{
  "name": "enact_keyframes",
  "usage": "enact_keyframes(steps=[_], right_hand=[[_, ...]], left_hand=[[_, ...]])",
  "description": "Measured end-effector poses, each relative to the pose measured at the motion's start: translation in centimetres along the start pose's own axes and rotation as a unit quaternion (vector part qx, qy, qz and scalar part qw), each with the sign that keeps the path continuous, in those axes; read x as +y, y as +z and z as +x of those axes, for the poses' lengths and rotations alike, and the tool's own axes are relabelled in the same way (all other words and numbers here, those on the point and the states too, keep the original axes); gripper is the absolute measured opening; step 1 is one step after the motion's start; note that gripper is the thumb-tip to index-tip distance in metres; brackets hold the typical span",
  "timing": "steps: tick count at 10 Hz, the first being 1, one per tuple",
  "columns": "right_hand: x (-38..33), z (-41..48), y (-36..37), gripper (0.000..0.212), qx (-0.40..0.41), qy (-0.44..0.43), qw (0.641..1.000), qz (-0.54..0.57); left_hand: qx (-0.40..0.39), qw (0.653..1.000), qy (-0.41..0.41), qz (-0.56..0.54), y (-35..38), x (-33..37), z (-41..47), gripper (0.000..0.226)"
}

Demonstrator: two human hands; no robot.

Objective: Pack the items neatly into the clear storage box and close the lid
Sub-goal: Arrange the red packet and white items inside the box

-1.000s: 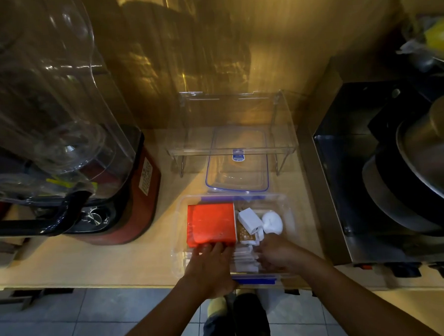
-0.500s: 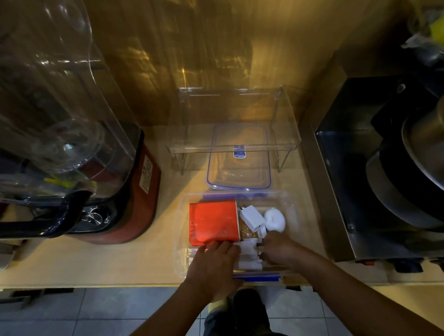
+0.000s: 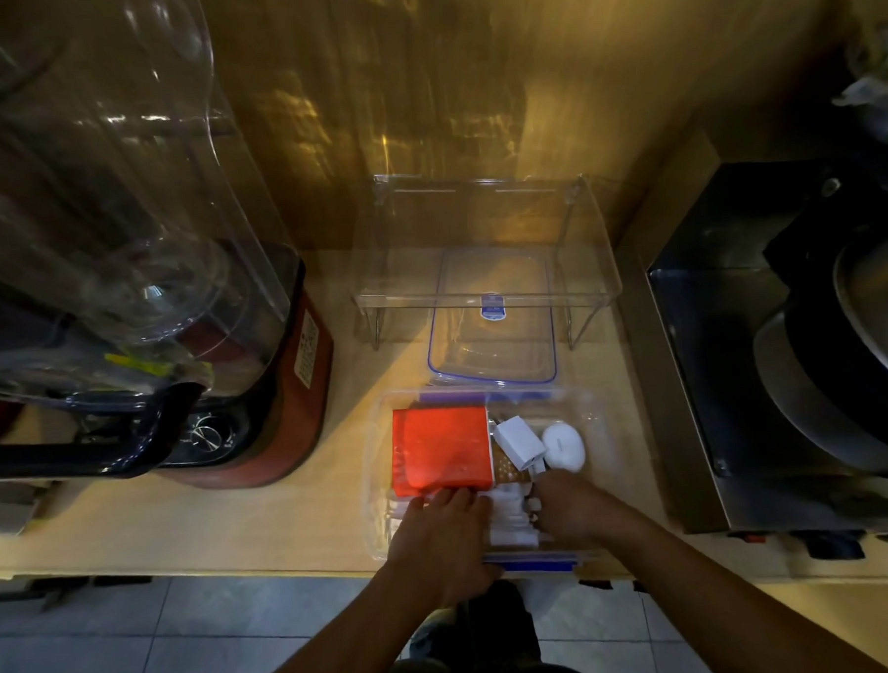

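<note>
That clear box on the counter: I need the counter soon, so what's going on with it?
A person is packing the clear storage box. Both hands are down inside its near end, the left hand and right hand arranging white items. A red packet, a white charger and a white oval case already lie inside. The lid is still off, lying behind the box.

Warm-lit wooden counter (image 3: 226,533) against a wood-panelled wall (image 3: 469,77), grey tiled floor (image 3: 140,656) below.

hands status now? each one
Left hand: open, fingers flat on the white items in the box.
Right hand: curled over them; grip cannot be told.
</note>
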State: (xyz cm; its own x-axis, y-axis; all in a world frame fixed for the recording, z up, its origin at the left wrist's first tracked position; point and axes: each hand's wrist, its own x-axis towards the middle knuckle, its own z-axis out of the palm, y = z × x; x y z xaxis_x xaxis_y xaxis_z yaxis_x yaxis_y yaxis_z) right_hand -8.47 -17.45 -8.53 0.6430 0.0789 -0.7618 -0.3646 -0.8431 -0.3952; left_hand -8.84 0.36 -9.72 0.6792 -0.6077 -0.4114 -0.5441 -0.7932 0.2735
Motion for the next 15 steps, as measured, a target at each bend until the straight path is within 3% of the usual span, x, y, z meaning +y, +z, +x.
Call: enact_keyframes(steps=[1,2,4,5,6,7,8,9,10,11,12,14,15], right_hand=[[-0.4,0.4,0.1,0.029,-0.014,-0.019,0.998,0.061],[-0.1,0.2,-0.4,0.027,-0.005,0.032,0.984,0.174],[-0.2,0.2,0.0,0.028,0.002,0.027,0.993,0.114],[-0.9,0.2,0.4,0.018,0.012,0.005,0.993,0.117],[-0.8,-0.2,-0.3,0.016,0.022,0.010,1.000,0.013],[-0.5,-0.1,-0.5,0.015,-0.033,0.005,0.999,0.012],[-0.6,0.0,-0.5,0.022,-0.029,0.043,0.988,0.145],[-0.8,0.1,-1.0,0.011,0.059,0.050,0.986,0.145],[-1.0,0.7,-1.3,0.009,0.251,0.031,0.966,0.063],[-1.5,1.8,-1.0,0.033,0.318,0.024,0.947,0.035],[-2.1,3.3,-0.8,0.046,0.277,0.040,0.960,-0.016],[-2.4,3.4,-1.6,0.039,0.266,0.033,0.962,-0.046],[-2.2,1.6,-2.4,0.037,0.243,0.007,0.969,-0.038]], left_hand=[[-0.011,1.000,0.004,-0.008,-0.1,0.0,0.1,0.062],[-0.016,1.000,0.009,0.004,-0.2,0.0,0.1,0.062],[-0.030,0.999,0.024,-0.021,-0.2,-0.1,0.4,0.067],[0.013,0.997,0.070,-0.042,0.0,-0.3,0.2,0.061],[0.027,0.996,0.086,-0.001,0.2,-0.4,-0.2,0.053],[0.001,0.998,0.059,0.011,0.2,-0.5,0.0,0.050],[-0.010,0.998,0.056,0.012,0.0,-0.3,0.2,0.049],[-0.006,0.998,0.055,0.008,0.3,-0.4,0.1,0.051],[-0.004,0.998,0.055,0.008,0.3,-0.4,0.1,0.054],[-0.007,0.998,0.056,0.009,0.3,-0.4,0.1,0.054],[-0.002,0.998,0.060,0.003,0.2,-0.4,0.1,0.054],[0.003,0.998,0.060,-0.008,0.1,-0.4,0.0,0.055],[-0.002,0.994,0.103,-0.030,-0.5,-0.6,-0.2,0.059]])
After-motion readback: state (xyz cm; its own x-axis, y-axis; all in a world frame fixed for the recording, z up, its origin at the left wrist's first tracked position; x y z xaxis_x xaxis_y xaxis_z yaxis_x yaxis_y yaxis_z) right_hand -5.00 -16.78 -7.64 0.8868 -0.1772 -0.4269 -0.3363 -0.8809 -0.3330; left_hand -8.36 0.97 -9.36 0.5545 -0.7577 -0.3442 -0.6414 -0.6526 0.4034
